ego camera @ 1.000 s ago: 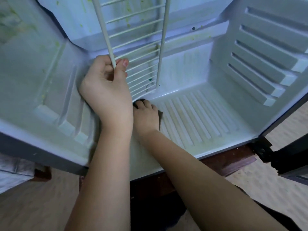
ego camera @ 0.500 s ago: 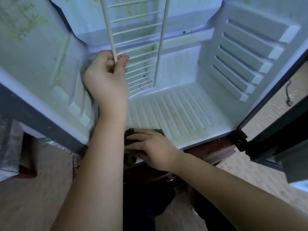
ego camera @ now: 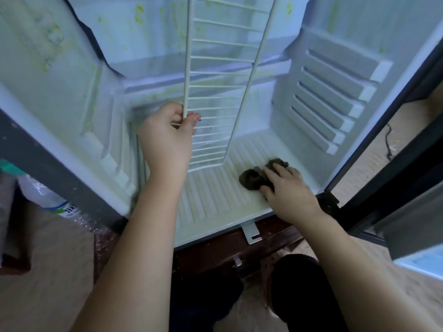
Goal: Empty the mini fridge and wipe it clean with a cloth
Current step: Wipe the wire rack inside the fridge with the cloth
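Currently in view, item by item.

Mini fridge (ego camera: 55, 87): open towards the camera, pale interior, nothing stored inside apart from the items below. Green smears (ego camera: 139, 15) mark the back wall and the upper left wall. Moulded shelf rails (ego camera: 335, 92) run along the right wall. Ribbed floor (ego camera: 211, 200) shows a yellowish film.

Wire shelf (ego camera: 223, 68): white, off its rails, standing steeply tilted in the middle of the compartment, its lower edge down at the back of the ribbed floor.

Left hand (ego camera: 167, 140): fingers and thumb curled round the left side rod of the wire shelf, gripping it low down.

Right hand (ego camera: 290, 195): palm down at the front right of the ribbed floor, fingers fairly flat and spread, pressing on the cloth.

Cloth (ego camera: 251, 179): dark, bunched, lying on the fridge floor near the right wall, partly covered by the right hand's fingers, with a lump showing to their left.

Door (ego camera: 412, 226): swung open at the right, dark edge, pale inner face.

Metal bracket (ego camera: 250, 232): small, pale, hanging below the front lip of the fridge.

Wooden stand (ego camera: 215, 255): dark brown, under the fridge.

Plastic bottle (ego camera: 45, 197): clear with a label, lying outside the fridge at the left.

Cable (ego camera: 387, 142): thin, dark, on the floor beyond the door.
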### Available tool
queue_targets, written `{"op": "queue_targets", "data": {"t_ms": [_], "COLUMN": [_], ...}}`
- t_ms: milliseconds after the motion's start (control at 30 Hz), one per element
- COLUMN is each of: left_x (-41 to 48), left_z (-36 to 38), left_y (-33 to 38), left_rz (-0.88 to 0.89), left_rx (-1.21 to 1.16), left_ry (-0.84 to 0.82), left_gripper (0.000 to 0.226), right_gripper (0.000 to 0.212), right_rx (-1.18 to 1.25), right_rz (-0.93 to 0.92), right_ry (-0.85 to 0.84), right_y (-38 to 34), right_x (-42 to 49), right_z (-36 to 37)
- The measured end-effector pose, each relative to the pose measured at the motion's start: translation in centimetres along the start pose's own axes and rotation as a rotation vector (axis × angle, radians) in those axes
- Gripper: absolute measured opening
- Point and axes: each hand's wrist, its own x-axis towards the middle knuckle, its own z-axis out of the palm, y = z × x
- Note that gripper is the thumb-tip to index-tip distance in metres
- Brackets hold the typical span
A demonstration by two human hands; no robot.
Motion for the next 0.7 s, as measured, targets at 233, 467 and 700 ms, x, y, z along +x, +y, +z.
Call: {"op": "queue_targets", "data": {"t_ms": [233, 467, 700], "left_x": [-2.9, -5.0, -6.5], "left_z": [-0.5, 0.0, 0.2], "left_y": [1.3, 2.1, 0.8], "left_rz": [0.291, 0.501, 0.439], "left_rx": [0.381, 0.639, 0.759], "left_ry": [-0.01, -0.06, -0.269], "left_gripper": [0.013, 0.02, 0.017], "right_gripper": [0.036, 0.018, 0.025], "right_rx": [-0.039, 0.344, 0.49], "right_rz": [0.054, -0.087, -0.145], "right_ry": [0.113, 0.341, 0.76], "right_y": [0.0, 1.5, 2.4], "right_x": [-2.3, -6.4, -10.0], "right_z": [-0.8, -1.9, -2.5]}}
